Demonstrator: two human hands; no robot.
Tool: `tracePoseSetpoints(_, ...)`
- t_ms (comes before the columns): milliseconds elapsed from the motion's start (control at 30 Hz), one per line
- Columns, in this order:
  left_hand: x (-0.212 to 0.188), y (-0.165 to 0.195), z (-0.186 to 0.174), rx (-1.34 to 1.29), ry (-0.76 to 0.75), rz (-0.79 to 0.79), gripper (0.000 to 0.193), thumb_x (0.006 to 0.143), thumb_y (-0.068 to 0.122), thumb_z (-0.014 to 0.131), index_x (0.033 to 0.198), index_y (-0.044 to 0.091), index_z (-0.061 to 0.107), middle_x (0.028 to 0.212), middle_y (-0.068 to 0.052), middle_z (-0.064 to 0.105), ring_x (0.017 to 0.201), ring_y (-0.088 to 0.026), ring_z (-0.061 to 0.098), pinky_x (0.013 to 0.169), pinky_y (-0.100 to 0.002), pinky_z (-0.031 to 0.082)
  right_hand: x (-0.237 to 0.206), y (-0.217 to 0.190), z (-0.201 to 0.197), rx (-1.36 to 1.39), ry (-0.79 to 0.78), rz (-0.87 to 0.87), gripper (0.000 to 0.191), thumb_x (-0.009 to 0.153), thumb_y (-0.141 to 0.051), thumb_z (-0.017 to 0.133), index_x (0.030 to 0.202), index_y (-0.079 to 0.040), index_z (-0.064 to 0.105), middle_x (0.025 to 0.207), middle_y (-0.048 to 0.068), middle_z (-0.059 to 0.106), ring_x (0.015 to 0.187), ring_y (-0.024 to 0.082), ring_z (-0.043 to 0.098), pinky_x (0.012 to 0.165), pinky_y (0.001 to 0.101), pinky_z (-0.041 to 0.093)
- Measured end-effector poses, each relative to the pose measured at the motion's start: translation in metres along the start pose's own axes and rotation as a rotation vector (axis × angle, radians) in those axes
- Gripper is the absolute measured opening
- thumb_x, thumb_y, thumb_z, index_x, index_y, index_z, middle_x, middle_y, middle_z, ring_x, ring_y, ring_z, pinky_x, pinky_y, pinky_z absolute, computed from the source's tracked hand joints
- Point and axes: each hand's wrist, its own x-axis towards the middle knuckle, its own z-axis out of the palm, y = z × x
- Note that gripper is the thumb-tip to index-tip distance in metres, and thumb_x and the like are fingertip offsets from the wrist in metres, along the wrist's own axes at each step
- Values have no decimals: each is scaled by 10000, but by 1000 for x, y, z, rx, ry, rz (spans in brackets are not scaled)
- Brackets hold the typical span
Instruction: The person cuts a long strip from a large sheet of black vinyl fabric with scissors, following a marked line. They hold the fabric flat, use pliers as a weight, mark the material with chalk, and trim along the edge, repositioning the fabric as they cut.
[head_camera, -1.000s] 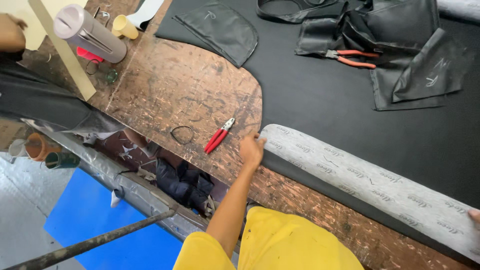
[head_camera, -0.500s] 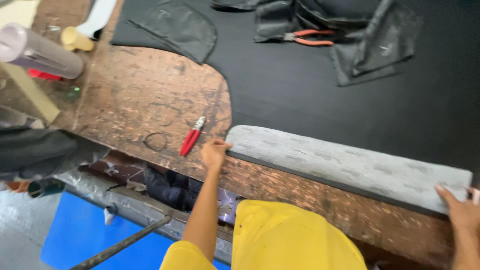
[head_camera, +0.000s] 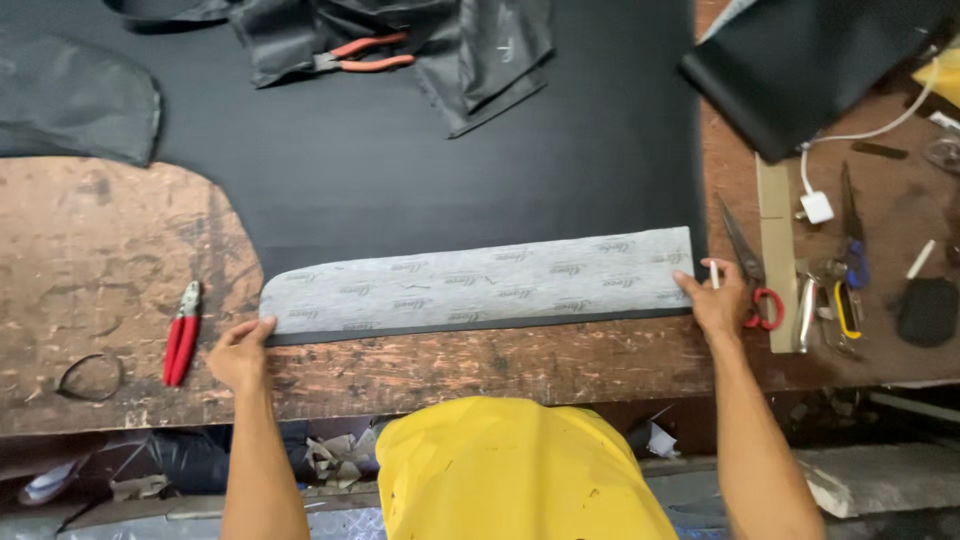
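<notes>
I see a long grey folded flap of black sheet material (head_camera: 480, 285) lying left to right along the near table edge. My left hand (head_camera: 240, 352) pinches its left end; my right hand (head_camera: 718, 300), with a small white stick between its fingers, presses its right end.

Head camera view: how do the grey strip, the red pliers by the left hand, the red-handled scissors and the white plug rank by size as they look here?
1. Grey strip, by far the largest.
2. Scissors.
3. Red pliers; they look a little shorter than the scissors, but it is close.
4. White plug, smallest.

Person, head-camera view: yellow garment.
Plain yellow top near the bottom edge; forearms bare, left hand (head_camera: 238, 352) and right hand (head_camera: 718, 302) ungloved.
</notes>
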Motion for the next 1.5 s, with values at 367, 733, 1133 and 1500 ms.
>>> tracePoseSetpoints(367,-19,21,-5,-68,6,-44,323,694,201,952,940,48,811,853,-48,745,794,-132,663,773,-282,526,-6,10,-12,-43,-101,28,925,627,-392,1014,1332,1,562,1090,132,610,901,218,589,769,394,522)
tracePoseSetpoints(733,-17,24,4,-47,22,-104,348,684,190,971,967,57,820,880,-29,755,813,-113,670,774,-251,532,4,33,-6,87,-111,3,950,541,-290,1020,1327,-22,558,949,44,557,818,180,542,719,366,511)
tracePoseSetpoints(1133,-19,21,11,-143,-53,-169,323,744,146,962,1007,46,803,937,-41,757,818,-112,664,759,-243,540,8,26,-22,196,-63,54,606,677,-244,963,1176,-88,658,794,2,594,711,130,563,651,315,492)
tracePoseSetpoints(1500,-22,33,-3,163,-71,-243,257,875,333,792,1065,160,795,868,-67,732,721,-185,642,658,-349,510,-5,65,1,236,-103,-32,209,934,-180,839,1001,2,761,939,95,749,883,210,666,803,398,519)
